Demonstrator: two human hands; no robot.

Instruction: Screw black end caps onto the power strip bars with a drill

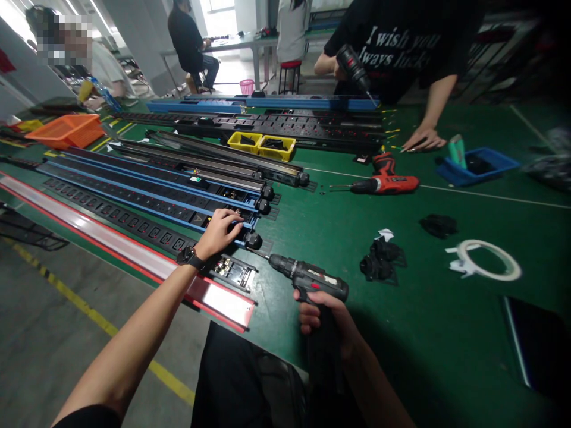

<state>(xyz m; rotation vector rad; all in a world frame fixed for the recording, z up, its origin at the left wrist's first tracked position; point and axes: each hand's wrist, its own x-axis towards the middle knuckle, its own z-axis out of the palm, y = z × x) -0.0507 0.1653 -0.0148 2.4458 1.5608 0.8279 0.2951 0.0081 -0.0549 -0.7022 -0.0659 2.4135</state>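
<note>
My right hand (319, 312) is wrapped around the handle of a black cordless drill (312, 278), its index finger near the trigger. The drill points left, and its bit reaches the end of a long black power strip with blue edges (178, 205), just below the black cable gland (253, 240). With bent fingers, my left hand (220, 230) grips that strip close to its end. Whether the bit touches a screw is too small to tell. Nearest me lies another black socket strip (143, 226), its end open with brass-coloured terminals showing.
A red-edged long cover (111, 238) lies along the table's near edge. Rightward are a red drill (386, 183), black cable glands (381, 258), a tape roll (491, 260), a blue tray (482, 169) and a dark tablet-like device (535, 345). Across the table, a person (401, 47) holds another drill.
</note>
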